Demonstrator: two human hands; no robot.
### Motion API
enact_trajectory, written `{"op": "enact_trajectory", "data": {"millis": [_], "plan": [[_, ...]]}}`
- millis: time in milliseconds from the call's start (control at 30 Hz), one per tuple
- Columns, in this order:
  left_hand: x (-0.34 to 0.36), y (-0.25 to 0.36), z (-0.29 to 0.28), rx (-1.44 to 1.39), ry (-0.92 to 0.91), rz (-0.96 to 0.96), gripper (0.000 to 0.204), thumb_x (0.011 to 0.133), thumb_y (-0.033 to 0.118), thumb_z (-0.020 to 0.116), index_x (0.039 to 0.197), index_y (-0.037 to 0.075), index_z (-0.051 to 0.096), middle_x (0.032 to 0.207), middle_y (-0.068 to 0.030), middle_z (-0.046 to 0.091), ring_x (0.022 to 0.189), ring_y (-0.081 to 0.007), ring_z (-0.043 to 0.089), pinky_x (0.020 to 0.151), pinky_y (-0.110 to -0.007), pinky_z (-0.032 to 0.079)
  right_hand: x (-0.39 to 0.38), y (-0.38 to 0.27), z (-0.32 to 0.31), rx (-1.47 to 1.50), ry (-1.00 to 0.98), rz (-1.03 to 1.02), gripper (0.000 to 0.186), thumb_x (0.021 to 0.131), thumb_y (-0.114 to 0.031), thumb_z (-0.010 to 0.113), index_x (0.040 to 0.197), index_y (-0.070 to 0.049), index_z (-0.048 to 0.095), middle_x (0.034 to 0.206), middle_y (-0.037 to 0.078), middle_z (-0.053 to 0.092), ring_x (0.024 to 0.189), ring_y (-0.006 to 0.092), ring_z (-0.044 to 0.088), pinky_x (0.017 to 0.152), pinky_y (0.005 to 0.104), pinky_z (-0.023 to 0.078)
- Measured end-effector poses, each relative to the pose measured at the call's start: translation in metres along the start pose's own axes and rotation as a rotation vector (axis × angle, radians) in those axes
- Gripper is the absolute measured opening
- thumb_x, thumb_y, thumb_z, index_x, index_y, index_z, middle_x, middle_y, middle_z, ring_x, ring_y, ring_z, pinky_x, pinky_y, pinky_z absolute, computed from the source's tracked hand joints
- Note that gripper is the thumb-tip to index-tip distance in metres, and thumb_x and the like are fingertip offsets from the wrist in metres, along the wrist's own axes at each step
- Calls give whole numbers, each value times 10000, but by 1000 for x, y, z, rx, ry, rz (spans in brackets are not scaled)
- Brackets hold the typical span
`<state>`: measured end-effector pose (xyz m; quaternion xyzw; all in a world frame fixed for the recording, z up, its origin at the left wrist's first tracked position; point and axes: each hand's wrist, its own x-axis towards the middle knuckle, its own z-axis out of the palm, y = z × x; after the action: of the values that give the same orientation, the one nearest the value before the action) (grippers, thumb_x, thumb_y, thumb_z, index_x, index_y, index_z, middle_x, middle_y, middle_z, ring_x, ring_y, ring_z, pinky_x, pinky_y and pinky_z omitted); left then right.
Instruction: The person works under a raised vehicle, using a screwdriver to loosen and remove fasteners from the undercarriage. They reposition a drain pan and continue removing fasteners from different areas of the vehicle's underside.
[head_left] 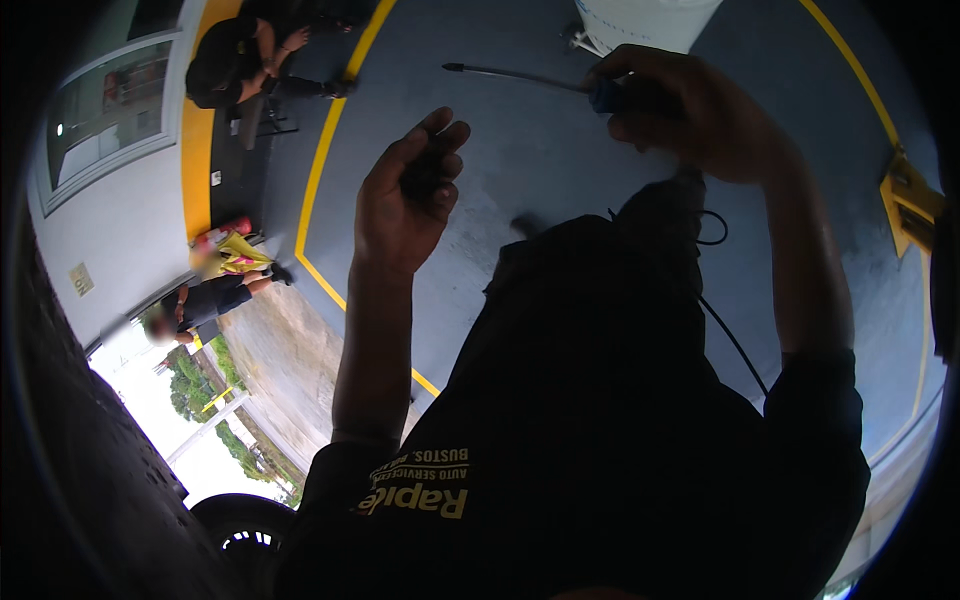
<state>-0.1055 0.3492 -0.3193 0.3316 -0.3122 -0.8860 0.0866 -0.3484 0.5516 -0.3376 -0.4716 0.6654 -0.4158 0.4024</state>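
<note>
My right hand (690, 115) is closed around the blue handle of a screwdriver (520, 77), whose long metal shaft points left over the grey floor. My left hand (405, 195) is raised beside it, fingers curled around a small dark object (425, 172) that I cannot make out. Both forearms come up from my dark shirt (600, 430) at the lower middle. A thin black cable (735, 345) hangs along my right side.
The grey floor (520, 170) carries yellow painted lines (318, 175). A white container (645, 20) stands at the top. Two other people (245, 55) sit at the left by a wall with a window (105, 105). A yellow fixture (910, 205) is at the right, a car wheel (240, 530) at the lower left.
</note>
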Motion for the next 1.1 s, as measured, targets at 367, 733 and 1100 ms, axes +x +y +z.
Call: {"op": "enact_trajectory", "data": {"millis": [367,733,1100], "plan": [[62,-52,-16,256,80,-101,302,993,238,544,1099,-42,582,709,-4,484,578,-51,398,491,-224,310,-11,66,23,230,48,309,403,881,-148,689,1248,-39,563,794,32,635,628,57,570,490,202,434],[70,-4,8,311,20,86,394,979,309,559,1162,-40,549,702,24,406,616,-47,362,520,-219,285,28,14,-7,239,112,224,333,897,-105,680,1210,-41,584,871,55,662,779,102,627,673,275,519],[41,42,29,403,75,284,365,1000,291,563,1113,-51,623,743,-22,518,577,-58,398,515,-216,310,46,-31,22,208,98,49,415,801,-19,697,1205,-7,606,858,127,666,737,181,641,711,323,499]]}}
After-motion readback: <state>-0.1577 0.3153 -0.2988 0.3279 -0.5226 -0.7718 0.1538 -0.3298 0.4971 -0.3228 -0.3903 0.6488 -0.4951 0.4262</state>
